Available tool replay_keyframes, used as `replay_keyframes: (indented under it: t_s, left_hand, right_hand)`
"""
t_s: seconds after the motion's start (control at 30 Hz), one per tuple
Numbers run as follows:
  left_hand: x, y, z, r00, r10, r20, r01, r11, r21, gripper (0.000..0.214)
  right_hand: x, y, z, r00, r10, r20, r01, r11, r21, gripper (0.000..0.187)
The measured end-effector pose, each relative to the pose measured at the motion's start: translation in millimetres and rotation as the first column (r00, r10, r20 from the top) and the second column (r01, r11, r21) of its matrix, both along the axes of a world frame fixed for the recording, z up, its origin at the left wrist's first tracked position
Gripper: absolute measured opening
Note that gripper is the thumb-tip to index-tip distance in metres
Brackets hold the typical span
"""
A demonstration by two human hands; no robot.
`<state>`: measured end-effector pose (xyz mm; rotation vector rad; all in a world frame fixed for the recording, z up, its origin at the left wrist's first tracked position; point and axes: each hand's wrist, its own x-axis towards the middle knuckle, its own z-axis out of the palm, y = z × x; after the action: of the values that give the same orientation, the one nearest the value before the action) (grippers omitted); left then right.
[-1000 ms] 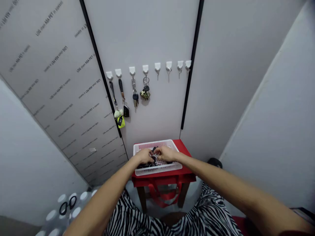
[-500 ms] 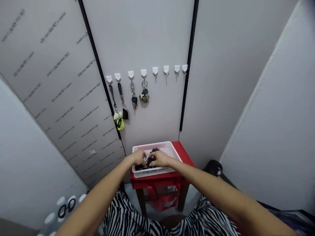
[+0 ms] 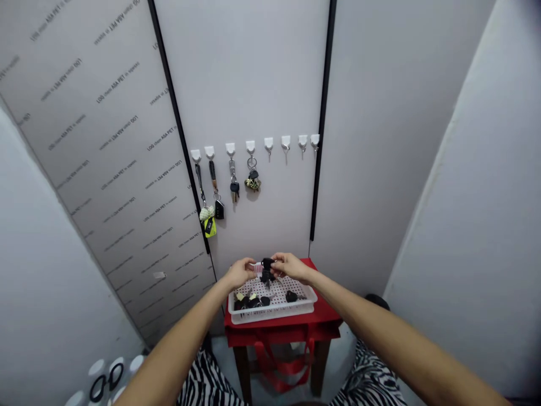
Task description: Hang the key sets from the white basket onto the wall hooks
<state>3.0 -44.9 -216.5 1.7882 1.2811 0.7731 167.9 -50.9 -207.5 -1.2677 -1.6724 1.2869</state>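
Note:
My right hand (image 3: 291, 266) pinches a bunch of keys with black heads (image 3: 267, 265) and holds it up over the far part of the white plastic basket (image 3: 274, 316). Just left of the bunch is my left hand (image 3: 242, 272), its thumb and fingers curved but apart with nothing seen between them. Inside the basket, more black-headed keys (image 3: 253, 303) with small yellowish pieces lie along the near left. Another black key (image 3: 291, 296) rests on the right side of the basket floor.
The basket stands on a stool with a red cloth bag (image 3: 327, 316) over it. On the wall panel hangs a row of white hooks (image 3: 269, 143); the left ones carry key bunches (image 3: 252, 181) and a yellow tag (image 3: 210, 226). White-capped bottles (image 3: 97, 367) stand at lower left.
Both hands have risen out of the keys in the basket toward its far side. A black key bunch is now lifted in my right hand. The view has shifted slightly upward.

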Motion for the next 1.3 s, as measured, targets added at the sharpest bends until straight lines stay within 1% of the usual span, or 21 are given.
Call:
replay_keyframes:
  t_s: [0.07, 0.1, 0.17, 0.23, 0.37, 0.43, 0.5, 0.57, 0.63, 0.67, 0.73, 0.77, 0.83, 0.9, 0.97, 1.0, 1.07, 1.17, 1.23, 1.3]
  left_hand:
    - [6.7, -1.0, 2.4, 0.974, -0.025, 0.223, 0.032, 0.999, -0.028, 0.031]
    - [10.1, -1.9, 3.4, 0.957, -0.022, 0.289, 0.031, 0.999, -0.028, 0.028]
    - [15.7, -3.7, 5.7, 0.93, 0.015, 0.368, -0.006, 1.0, -0.024, 0.021]
    - [18.6, -5.6, 9.5, 0.912, 0.048, 0.407, -0.036, 0.999, -0.037, 0.018]
    - [16.6, -9.1, 21.5, 0.9, 0.039, 0.435, 0.01, 0.994, -0.11, 0.021]
    - [13.0, -9.0, 28.1, 0.895, 0.041, 0.443, 0.02, 0.991, -0.133, 0.022]
    - [8.6, -7.0, 34.0, 0.88, 0.04, 0.473, 0.033, 0.989, -0.146, 0.025]
    - [4.4, -3.9, 39.3, 0.859, 0.036, 0.511, 0.049, 0.987, -0.152, 0.027]
    - [1.2, -1.1, 44.4, 0.853, 0.021, 0.522, 0.065, 0.987, -0.146, 0.026]
    - [0.3, -0.2, 47.0, 0.855, 0.011, 0.519, 0.073, 0.987, -0.141, 0.025]
    - [-0.5, 0.2, 52.0, 0.859, -0.001, 0.511, 0.085, 0.986, -0.141, 0.024]
    - [-0.5, -0.3, 54.4, 0.859, 0.0, 0.513, 0.087, 0.986, -0.146, 0.023]
    - [0.2, -2.1, 58.9, 0.852, 0.006, 0.523, 0.085, 0.985, -0.151, 0.022]
    - [0.9, -4.3, 62.9, 0.851, 0.0, 0.526, 0.089, 0.986, -0.144, 0.02]
    - [1.3, -5.8, 66.8, 0.848, -0.016, 0.53, 0.102, 0.986, -0.133, 0.019]
    - [1.2, -6.2, 68.8, 0.845, -0.024, 0.534, 0.11, 0.985, -0.13, 0.019]
    - [0.1, -6.0, 72.9, 0.845, -0.031, 0.535, 0.114, 0.986, -0.122, 0.02]
    - [-3.6, -3.9, 79.2, 0.871, -0.028, 0.491, 0.083, 0.992, -0.092, 0.022]
    - [-6.2, -2.1, 83.1, 0.884, -0.017, 0.467, 0.05, 0.997, -0.059, 0.024]
    - [-7.7, -0.9, 87.0, 0.889, -0.022, 0.458, 0.039, 0.999, -0.027, 0.025]
  right_hand:
    - [-1.8, 0.4, 9.9, 0.996, -0.001, -0.089, 0.001, 1.0, -0.008, 0.006]
    - [-2.8, 0.4, 14.5, 0.992, -0.003, -0.123, 0.001, 1.0, -0.012, 0.005]
    - [-4.3, -0.2, 22.9, 0.985, -0.002, -0.17, -0.002, 1.0, -0.022, 0.004]
    - [-4.8, -1.7, 30.8, 0.978, -0.002, -0.208, -0.005, 1.0, -0.03, 0.005]
    - [-3.3, -4.3, 44.5, 0.964, -0.012, -0.265, 0.006, 1.0, -0.023, 0.008]
    - [-1.4, -3.0, 48.6, 0.964, -0.035, -0.264, 0.034, 0.999, -0.007, 0.01]
    - [0.9, 0.5, 49.8, 0.971, -0.078, -0.226, 0.085, 0.996, 0.018, 0.01]
    - [3.0, 4.9, 49.0, 0.98, -0.138, -0.143, 0.149, 0.987, 0.067, 0.011]
    - [3.9, 8.3, 48.0, 0.982, -0.179, -0.056, 0.186, 0.967, 0.173, 0.014]
    - [3.6, 9.0, 47.9, 0.984, -0.177, -0.027, 0.178, 0.955, 0.239, 0.017]
    - [1.5, 8.5, 49.2, 0.992, -0.124, 0.014, 0.11, 0.925, 0.363, 0.025]
    - [-0.4, 7.6, 50.5, 0.996, -0.083, 0.035, 0.062, 0.912, 0.406, 0.028]
    - [-5.3, 5.6, 53.2, 0.997, -0.027, 0.067, -0.005, 0.899, 0.437, 0.031]
    - [-10.5, 4.6, 55.4, 0.999, -0.017, 0.036, 0.001, 0.91, 0.415, 0.033]
    - [-14.7, 4.5, 56.8, 0.999, -0.012, -0.053, 0.03, 0.931, 0.363, 0.037]
    - [-16.1, 4.6, 57.3, 0.996, 0.001, -0.086, 0.029, 0.941, 0.337, 0.036]
    - [-16.8, 4.4, 58.6, 0.995, 0.026, -0.096, 0.002, 0.958, 0.287, 0.027]
    - [-14.3, 3.9, 62.0, 0.997, -0.012, -0.076, 0.027, 0.979, 0.2, 0.017]
    - [-12.1, 3.8, 65.4, 0.991, -0.047, -0.124, 0.065, 0.987, 0.15, 0.017]
    - [-11.2, 3.8, 69.2, 0.983, -0.038, -0.179, 0.061, 0.99, 0.124, 0.021]
